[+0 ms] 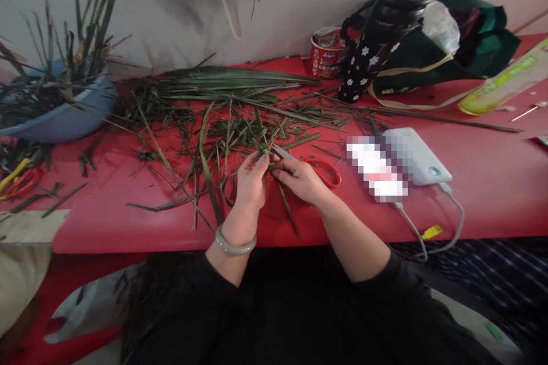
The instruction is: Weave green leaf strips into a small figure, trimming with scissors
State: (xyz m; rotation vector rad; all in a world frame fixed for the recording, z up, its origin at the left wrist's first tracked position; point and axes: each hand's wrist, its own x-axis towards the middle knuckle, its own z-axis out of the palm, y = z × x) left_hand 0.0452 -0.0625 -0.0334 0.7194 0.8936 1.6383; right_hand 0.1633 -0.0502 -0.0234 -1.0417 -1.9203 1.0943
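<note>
Left hand: the left hand [252, 181] pinched a small green leaf piece [264, 149] between thumb and fingers; a pale bracelet [235, 246] ringed the wrist.
Right hand: the right hand [297, 178] had its fingertips bunched just beside the left thumb; whether they pinched part of the piece could not be told.
Leaf piece: it stood at the left fingertips, its upper end pointing away from the wearer.
Scissors: the red-handled scissors [329, 174] lay behind the right fingers, blades toward the leaf piece, handle loops to the right; contact with the hand could not be told.
Leaf scraps: the cut scraps [240, 130] were strewn beyond the fingers and to their left, on the red worktop [483, 208].
Long leaves: a sheaf of long leaves [240, 76] lay farther beyond the fingers.
Basin: the blue basin [83, 117], filled with stalks, stood well to the left of the fingers.
Cup and tumbler: the red paper cup [321, 61] and the black flowered tumbler [363, 65] stood beyond the fingers, to the right.
White block: the white block [415, 154] lay to the right of the fingers, a cable [459, 219] joined to it.
</note>
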